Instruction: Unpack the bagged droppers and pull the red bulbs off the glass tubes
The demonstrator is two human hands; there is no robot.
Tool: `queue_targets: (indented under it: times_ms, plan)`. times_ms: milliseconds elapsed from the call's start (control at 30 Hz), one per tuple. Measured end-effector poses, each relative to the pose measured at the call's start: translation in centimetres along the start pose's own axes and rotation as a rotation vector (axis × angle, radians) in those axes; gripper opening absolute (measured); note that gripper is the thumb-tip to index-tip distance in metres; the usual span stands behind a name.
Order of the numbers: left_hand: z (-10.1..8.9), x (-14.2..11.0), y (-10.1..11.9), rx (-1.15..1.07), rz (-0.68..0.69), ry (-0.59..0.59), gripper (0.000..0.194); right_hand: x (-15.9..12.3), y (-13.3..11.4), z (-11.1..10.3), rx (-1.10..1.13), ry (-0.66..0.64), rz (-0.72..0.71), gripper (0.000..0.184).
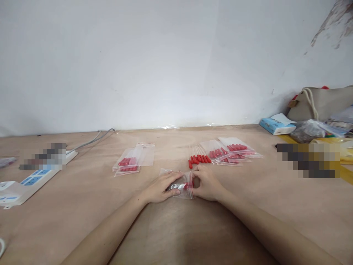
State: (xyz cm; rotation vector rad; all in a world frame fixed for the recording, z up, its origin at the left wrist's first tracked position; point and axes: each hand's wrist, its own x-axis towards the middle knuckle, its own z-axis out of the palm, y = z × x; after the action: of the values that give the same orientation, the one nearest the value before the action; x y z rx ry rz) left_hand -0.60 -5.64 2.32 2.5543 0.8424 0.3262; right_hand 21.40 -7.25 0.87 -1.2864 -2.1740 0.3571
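Observation:
A small clear zip bag point(183, 195) lies on the table between my hands, with red-tipped pieces point(189, 185) inside its right part. My left hand point(163, 187) holds the bag's left part, fingers stretched over the top and thumb along the near side. At the bag's right edge, by the zip strip, my right hand point(206, 184) is curled, thumb and fingers gripping the edge beside the red ends. Just beyond it lies a row of loose thin pieces with red ends point(199, 159). Their exact kind is not clear.
Filled zip bags point(237, 149) overlap at the back right, and another stack of bags point(128, 163) lies left. A white power strip point(41, 176) with a grey cable point(93, 139) is far left. A blue box point(277, 126) and a beige bag point(325, 105) stand far right.

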Motion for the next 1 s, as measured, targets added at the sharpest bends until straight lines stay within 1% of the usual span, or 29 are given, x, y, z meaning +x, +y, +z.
queue_targets:
  times_ms: [167, 233, 300, 400, 467, 533, 633, 733, 800, 867, 933, 1000]
  plan:
    - [0.0, -0.1, -0.4, 0.039, 0.017, -0.034, 0.052, -0.5, 0.6, -1.1, 0.081, -0.081, -0.062, 0.019]
    - [0.0, -0.1, -0.4, 0.043, 0.006, -0.046, 0.051, -0.5, 0.8, -1.1, 0.126, -0.127, -0.051, 0.019]
    - [-0.1, -0.2, -0.4, 0.027, -0.011, -0.051, 0.051, -0.4, 0.8, -1.4, 0.172, -0.179, -0.020, 0.014]
    - [-0.6, -0.3, -0.1, -0.015, -0.047, -0.065, 0.053, -0.1, 0.8, -2.4, 0.188, -0.191, -0.008, 0.011]
    - [-1.1, -0.4, 0.2, -0.024, -0.085, -0.095, 0.054, 0.0, 0.8, -3.3, 0.185, -0.192, -0.017, 0.011]
    - [-1.7, -0.5, 0.7, -0.003, -0.148, -0.137, 0.056, 0.1, 0.9, -3.9, 0.205, -0.233, -0.013, 0.012]
    - [-2.3, -0.8, 1.4, 0.052, -0.261, -0.194, 0.060, 0.1, 1.3, -4.0, 0.205, -0.364, 0.072, 0.017]
    - [-2.8, -1.3, 2.0, 0.105, -0.332, -0.214, 0.062, -0.1, 1.6, -3.9, 0.170, -0.486, 0.160, 0.018]
    - [-3.1, -1.5, 2.3, 0.128, -0.349, -0.209, 0.059, -0.2, 1.6, -4.1, 0.136, -0.499, 0.161, 0.014]
    - [-3.6, -1.5, 2.5, 0.138, -0.354, -0.204, 0.054, -0.1, 1.7, -4.5, 0.119, -0.461, 0.139, 0.010]
    - [-4.0, -1.4, 2.5, 0.166, -0.357, -0.166, 0.045, 0.0, 1.9, -5.0, 0.169, -0.432, 0.139, 0.011]
    - [-4.2, -1.0, 2.4, 0.175, -0.309, -0.101, 0.032, 0.2, 2.4, -5.5, 0.259, -0.441, 0.180, 0.013]
